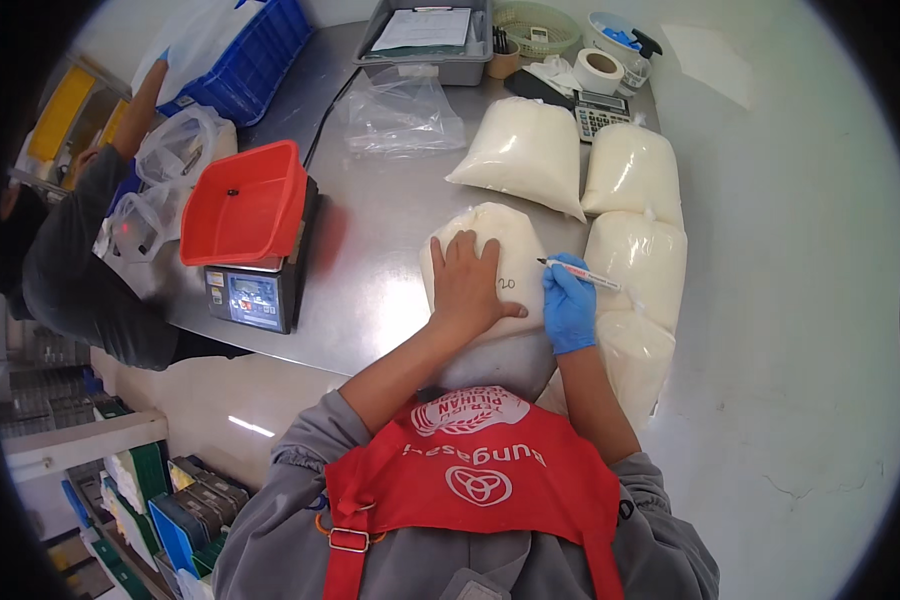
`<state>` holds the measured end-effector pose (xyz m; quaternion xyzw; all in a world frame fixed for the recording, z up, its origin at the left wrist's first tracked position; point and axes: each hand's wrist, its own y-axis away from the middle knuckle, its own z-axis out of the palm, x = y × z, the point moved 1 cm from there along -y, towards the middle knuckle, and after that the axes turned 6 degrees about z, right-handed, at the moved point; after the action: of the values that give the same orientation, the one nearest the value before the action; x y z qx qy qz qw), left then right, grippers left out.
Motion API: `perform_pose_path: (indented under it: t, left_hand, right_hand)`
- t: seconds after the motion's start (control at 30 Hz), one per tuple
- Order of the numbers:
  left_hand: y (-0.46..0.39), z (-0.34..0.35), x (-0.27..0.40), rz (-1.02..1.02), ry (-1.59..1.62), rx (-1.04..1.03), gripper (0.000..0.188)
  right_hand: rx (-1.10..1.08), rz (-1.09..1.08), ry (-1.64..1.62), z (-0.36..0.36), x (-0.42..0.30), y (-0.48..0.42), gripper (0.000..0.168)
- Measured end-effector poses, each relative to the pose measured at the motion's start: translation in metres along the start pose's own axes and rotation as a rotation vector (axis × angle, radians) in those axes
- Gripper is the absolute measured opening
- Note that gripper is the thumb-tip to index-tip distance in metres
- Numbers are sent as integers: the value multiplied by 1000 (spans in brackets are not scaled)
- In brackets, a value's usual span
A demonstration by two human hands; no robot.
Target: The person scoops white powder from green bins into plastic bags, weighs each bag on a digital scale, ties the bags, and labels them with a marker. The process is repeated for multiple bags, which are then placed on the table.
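Observation:
A clear plastic bag of cream-white powder [521, 232] lies in front of me on the steel table and bears a handwritten mark. Bare and spread, my left hand [465, 285] presses flat on that bag. My right hand [570, 307], in a blue glove, grips a white permanent marker [585, 275]. Its dark tip points left, at the bag's right edge; whether it touches the plastic I cannot tell. Just beyond lies another filled bag [529, 150]. Several more stand in a column at the right, among them a knotted bag [634, 172] and a nearer one [636, 262].
On the left, a red plastic tray [244, 202] rests on a digital scale [251, 296]. Empty clear bags [405, 112] lie farther back, before a grey bin [424, 71]. A calculator [600, 112] and a tape roll [598, 71] sit back right. A co-worker [97, 247] reaches toward a blue crate [247, 67].

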<state>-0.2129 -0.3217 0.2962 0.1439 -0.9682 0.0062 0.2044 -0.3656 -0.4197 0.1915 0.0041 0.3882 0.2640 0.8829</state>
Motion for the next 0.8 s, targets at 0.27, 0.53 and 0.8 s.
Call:
perform_pose_path:
  t: [0.27, 0.53, 0.8]
  left_hand:
    - [-6, 15, -15, 132, -19, 241, 83]
    - [-8, 6, -11, 111, -50, 208, 67]
    - [-22, -2, -6, 63, 18, 105, 43]
  right_hand:
    - [-15, -28, 54, -10, 8, -6, 17]
    - [-36, -63, 55, -13, 11, -9, 19]
    - [-24, -60, -46, -4, 6, -8, 23]
